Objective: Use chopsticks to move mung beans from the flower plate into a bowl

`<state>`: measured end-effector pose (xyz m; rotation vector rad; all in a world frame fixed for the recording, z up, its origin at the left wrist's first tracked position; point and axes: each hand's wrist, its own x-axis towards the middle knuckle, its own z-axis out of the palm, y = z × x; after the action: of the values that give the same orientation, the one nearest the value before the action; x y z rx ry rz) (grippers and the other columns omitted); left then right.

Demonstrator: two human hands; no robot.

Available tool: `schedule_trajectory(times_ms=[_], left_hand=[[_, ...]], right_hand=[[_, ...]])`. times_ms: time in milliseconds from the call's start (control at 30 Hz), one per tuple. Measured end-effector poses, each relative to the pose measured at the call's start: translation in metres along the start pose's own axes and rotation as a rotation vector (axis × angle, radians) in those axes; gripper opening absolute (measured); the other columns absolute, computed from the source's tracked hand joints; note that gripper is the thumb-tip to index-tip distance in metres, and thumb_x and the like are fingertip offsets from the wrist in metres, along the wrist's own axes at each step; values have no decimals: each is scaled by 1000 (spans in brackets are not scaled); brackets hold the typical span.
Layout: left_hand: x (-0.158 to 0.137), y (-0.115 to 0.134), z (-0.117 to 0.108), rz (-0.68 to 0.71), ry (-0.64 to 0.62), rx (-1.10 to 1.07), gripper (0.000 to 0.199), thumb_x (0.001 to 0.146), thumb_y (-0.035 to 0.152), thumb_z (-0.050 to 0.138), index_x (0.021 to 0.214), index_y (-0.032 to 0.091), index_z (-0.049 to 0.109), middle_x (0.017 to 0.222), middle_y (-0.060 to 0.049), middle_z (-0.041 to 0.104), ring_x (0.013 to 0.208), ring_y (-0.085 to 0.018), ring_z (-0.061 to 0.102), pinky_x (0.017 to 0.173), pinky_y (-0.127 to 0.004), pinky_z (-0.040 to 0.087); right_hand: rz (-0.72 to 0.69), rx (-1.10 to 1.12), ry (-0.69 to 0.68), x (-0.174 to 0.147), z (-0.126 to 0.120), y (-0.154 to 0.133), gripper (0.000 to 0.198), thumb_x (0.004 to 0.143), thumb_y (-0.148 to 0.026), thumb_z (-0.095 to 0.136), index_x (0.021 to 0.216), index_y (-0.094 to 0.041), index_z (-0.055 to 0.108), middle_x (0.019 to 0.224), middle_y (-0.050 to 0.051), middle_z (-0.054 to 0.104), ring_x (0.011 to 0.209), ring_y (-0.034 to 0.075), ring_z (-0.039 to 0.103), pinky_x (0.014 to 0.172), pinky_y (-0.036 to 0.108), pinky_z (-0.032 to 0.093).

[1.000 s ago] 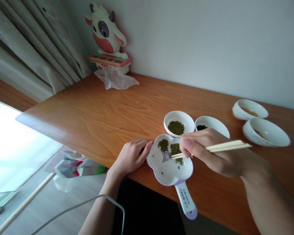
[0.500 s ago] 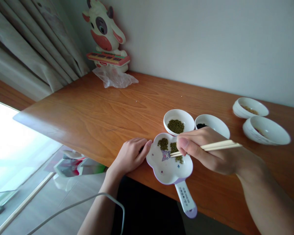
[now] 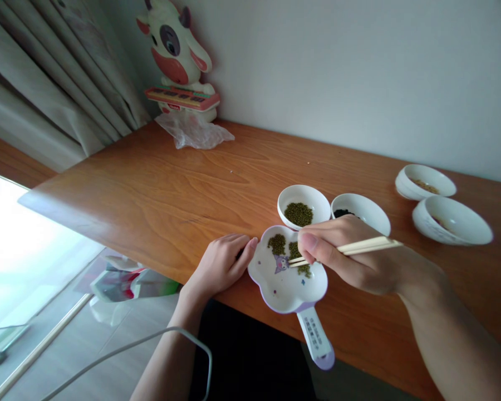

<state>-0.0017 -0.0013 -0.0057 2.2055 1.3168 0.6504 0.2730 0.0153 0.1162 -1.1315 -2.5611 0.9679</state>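
Observation:
A white flower-shaped plate [image 3: 275, 281] with a purple rim and a handle sits at the table's near edge, holding small piles of green beans [image 3: 278, 244]. My right hand [image 3: 350, 262] grips a pair of wooden chopsticks [image 3: 359, 247], whose tips reach down into the beans on the plate. My left hand [image 3: 221, 264] rests on the table with loosely curled fingers, its fingertips touching the plate's left rim. Just behind the plate stands a white bowl of green beans [image 3: 303, 207].
A bowl with dark contents [image 3: 361, 211] stands partly behind my right hand. Two more white bowls [image 3: 426, 181] [image 3: 453, 221] sit at the far right. A cow-shaped toy [image 3: 175, 61] and crumpled plastic [image 3: 194, 131] are in the back corner by the curtain [image 3: 58, 83]. A cable [image 3: 150, 340] hangs below.
The view has drifted slightly, and my right hand with the chopsticks has edged a little left over the plate. My left hand stays against the plate's rim.

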Motion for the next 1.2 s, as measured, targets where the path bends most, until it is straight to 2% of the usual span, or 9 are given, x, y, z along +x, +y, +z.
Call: schedule_trajectory(times_ms=[233, 433, 533, 667, 800, 933, 1067, 1200], left_hand=[[0, -2, 1, 13, 9, 10, 40, 113, 36, 39, 77, 20, 45, 72, 1, 53, 66, -13, 49, 67, -30, 36], [0, -3, 2, 21, 4, 14, 40, 113, 37, 38, 77, 20, 44, 73, 1, 53, 66, -13, 49, 67, -30, 36], [0, -3, 2, 24, 11, 14, 40, 113, 36, 38, 77, 20, 43, 72, 1, 52, 65, -13, 48, 66, -30, 35], [0, -3, 1, 18, 10, 14, 40, 113, 37, 38, 76, 20, 42, 72, 1, 52, 65, -13, 47, 66, -30, 35], [1, -2, 1, 9, -1, 15, 40, 113, 37, 38, 77, 20, 42, 73, 1, 52, 66, -13, 47, 66, -30, 35], [1, -1, 1, 10, -4, 14, 40, 113, 38, 37, 77, 20, 41, 73, 1, 52, 66, -13, 48, 67, -30, 34], [1, -1, 0, 11, -6, 15, 41, 113, 38, 37, 77, 20, 41, 72, 1, 50, 65, -13, 47, 66, -30, 34], [0, -2, 0, 11, 1, 18, 41, 113, 38, 38, 76, 20, 42, 72, 1, 51, 65, -13, 47, 66, -30, 35]], right_hand=[[1, 15, 5, -1, 2, 2, 51, 113, -51, 35, 73, -20, 50, 65, -4, 52, 60, 10, 43, 61, 31, 32], [-89, 17, 65, -1, -4, 3, 49, 114, -45, 32, 77, -21, 54, 67, -3, 55, 60, 12, 46, 62, 32, 33], [-117, 17, 166, -8, -14, 7, 50, 113, -46, 32, 78, -22, 57, 70, -1, 60, 64, 14, 51, 66, 34, 35], [-101, 79, 382, -19, -29, 15, 51, 112, -48, 33, 79, -24, 62, 78, 4, 67, 76, 21, 60, 73, 39, 40], [-23, 45, 552, -23, -37, 21, 52, 111, -52, 34, 79, -25, 65, 73, 5, 64, 69, 21, 56, 70, 42, 37], [41, 45, 554, -19, -37, 25, 51, 109, -56, 37, 79, -27, 64, 71, 4, 61, 68, 21, 56, 69, 43, 37], [26, 13, 553, -17, -35, 23, 51, 110, -56, 36, 81, -27, 66, 73, 3, 64, 67, 21, 57, 68, 42, 38], [-28, 87, 426, -14, -28, 17, 51, 111, -54, 34, 79, -26, 63, 74, 3, 64, 70, 20, 57, 69, 41, 39]])
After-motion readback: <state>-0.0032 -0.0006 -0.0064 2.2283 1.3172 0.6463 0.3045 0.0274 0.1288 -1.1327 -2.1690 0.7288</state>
